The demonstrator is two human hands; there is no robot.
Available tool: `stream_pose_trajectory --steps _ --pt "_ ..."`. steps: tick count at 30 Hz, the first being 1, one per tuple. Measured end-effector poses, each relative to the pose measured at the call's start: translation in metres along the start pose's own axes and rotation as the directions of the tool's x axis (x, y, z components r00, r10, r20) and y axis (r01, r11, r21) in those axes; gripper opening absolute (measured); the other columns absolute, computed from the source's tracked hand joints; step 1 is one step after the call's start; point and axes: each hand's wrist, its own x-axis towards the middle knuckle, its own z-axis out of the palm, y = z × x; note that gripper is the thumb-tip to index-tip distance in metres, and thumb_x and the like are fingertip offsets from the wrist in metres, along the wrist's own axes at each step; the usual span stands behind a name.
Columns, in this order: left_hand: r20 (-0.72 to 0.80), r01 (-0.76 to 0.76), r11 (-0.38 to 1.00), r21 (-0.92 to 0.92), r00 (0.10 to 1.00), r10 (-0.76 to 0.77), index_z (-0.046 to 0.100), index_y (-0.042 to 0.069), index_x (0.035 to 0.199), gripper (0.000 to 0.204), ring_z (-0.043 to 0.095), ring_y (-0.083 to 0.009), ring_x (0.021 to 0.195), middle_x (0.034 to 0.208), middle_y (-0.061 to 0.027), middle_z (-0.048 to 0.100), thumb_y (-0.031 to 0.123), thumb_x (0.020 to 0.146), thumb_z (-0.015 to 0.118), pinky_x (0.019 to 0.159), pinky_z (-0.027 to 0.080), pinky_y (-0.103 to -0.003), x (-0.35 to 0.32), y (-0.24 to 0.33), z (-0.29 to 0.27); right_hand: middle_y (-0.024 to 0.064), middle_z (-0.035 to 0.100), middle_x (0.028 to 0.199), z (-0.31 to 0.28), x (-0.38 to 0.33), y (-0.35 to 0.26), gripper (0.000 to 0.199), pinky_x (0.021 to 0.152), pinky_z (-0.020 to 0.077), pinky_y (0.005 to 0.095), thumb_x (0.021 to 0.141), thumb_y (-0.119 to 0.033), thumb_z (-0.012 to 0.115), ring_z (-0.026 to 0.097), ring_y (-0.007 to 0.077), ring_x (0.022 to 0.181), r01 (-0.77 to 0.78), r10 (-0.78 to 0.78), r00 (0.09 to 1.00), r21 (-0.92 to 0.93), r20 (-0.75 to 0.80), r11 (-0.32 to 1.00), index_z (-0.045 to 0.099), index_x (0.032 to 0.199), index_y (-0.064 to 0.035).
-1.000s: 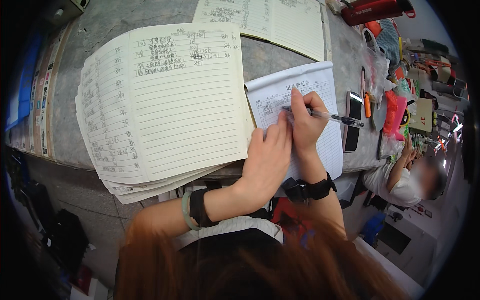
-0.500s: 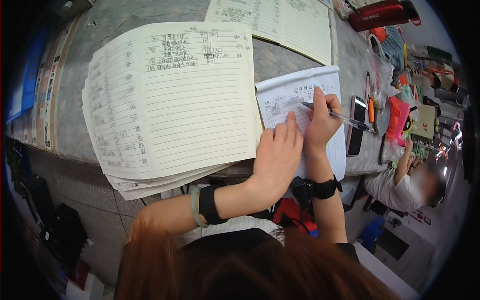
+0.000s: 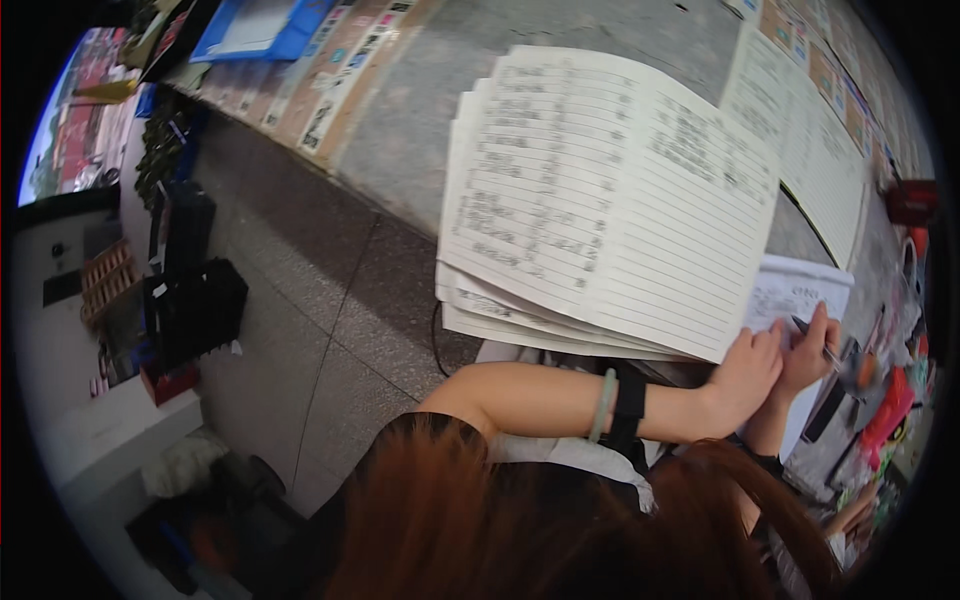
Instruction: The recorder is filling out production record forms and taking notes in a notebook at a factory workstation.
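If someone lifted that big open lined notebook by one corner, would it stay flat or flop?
The notebook would probably flop: its pages look thin and several fan out loose along the near edge. It seems light for its spread, being only paper. Part of it overhangs the counter edge, so a push toward the person might tip it off.

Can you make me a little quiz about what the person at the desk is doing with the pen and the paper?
1. True or false: the right hand holds a dark slim pen.
2. What does the left hand rest on: A) the small white written sheet, B) a red cup, C) a keyboard?
3. Which wrist wears the pale green bangle and the black band?

Key: 1 true. 2 A. 3 the left wrist.
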Motion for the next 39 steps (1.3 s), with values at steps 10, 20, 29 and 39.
stream_pose_trajectory --steps 10,20,29,39 --pt "-0.022 -0.004 0.999 0.032 1.000 0.005 0.048 0.001 0.109 0.038 0.042 -0.0157 0.083 0.125 -0.0161 0.038 0.020 0.076 0.045 0.068 0.032 -0.025 0.001 0.000 0.004 -0.0052 0.040 0.054 -0.001 0.003 0.001 0.031 0.039 0.0236 0.0161 0.082 -0.014 0.053 0.031 -0.0002 0.047 -0.087 0.085 0.996 0.089 0.019 0.992 0.039 0.055 -0.0090" --pt "-0.063 -0.029 1.000 0.000 0.998 0.029 0.048 -0.001 0.105 0.040 0.049 -0.0171 0.084 0.118 -0.0155 0.044 0.017 0.070 0.051 0.068 0.039 -0.027 -0.007 -0.018 -0.012 -0.0055 0.036 0.050 0.010 0.005 0.000 0.032 0.043 0.0225 0.0192 0.078 -0.006 0.056 0.029 0.0020 0.049 -0.077 0.069 0.995 0.133 0.066 0.988 0.038 0.052 -0.0079" --pt "-0.042 -0.078 0.997 0.003 0.996 0.078 0.047 -0.001 0.105 0.043 0.048 -0.0173 0.083 0.117 -0.0160 0.044 0.020 0.068 0.054 0.066 0.038 -0.028 -0.006 -0.023 -0.015 -0.0044 0.039 0.050 0.007 0.002 -0.003 0.029 0.044 0.0245 0.0196 0.078 -0.004 0.055 0.031 0.0025 0.050 -0.022 0.019 0.999 0.078 0.047 0.997 0.039 0.053 -0.0041" --pt "-0.075 -0.018 1.000 0.019 0.997 0.019 0.049 0.001 0.107 0.037 0.045 -0.0195 0.092 0.123 -0.0188 0.039 0.019 0.075 0.045 0.074 0.036 -0.029 0.000 0.003 0.007 -0.0071 0.032 0.051 -0.008 0.008 -0.001 0.035 0.039 0.0190 0.0171 0.083 -0.012 0.050 0.026 -0.0005 0.047 -0.005 0.005 1.000 0.037 0.024 0.999 0.032 0.053 -0.0113"
